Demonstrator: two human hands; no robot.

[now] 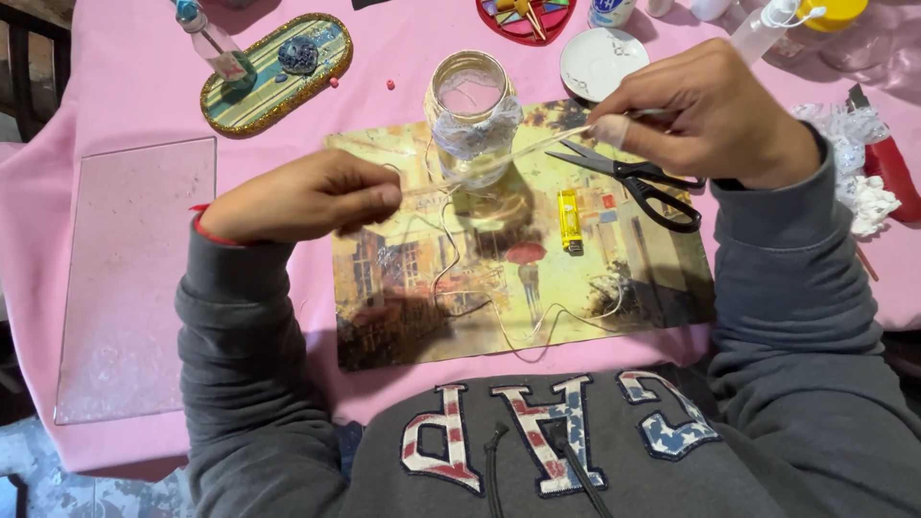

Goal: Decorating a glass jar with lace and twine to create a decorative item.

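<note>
Grey sweatshirt sleeves fill the bottom of my head view, both forearms reaching over the pink tabletop [144,86].

Item: left hand [302,197], fingers pinched shut on one end of a thin pale strip [508,153].
Item: right hand [705,115], fingers closed on the other end of that strip, up and to the right.
Item: strip, pulled taut between the two hands; its long axis runs from low left to high right and crosses in front of the jar. Neither hand is nearer; each has an end.
Item: glass jar [472,115], upright, white lace band round it, standing on the printed picture mat [614,288] just behind the strip.
Item: loose cord [460,278], trailing over the mat below the jar.
Item: black-handled scissors [638,177], lying under my right hand.
Item: yellow lighter [570,221], beside the scissors.
Item: clear sheet [134,278], far left.
</note>
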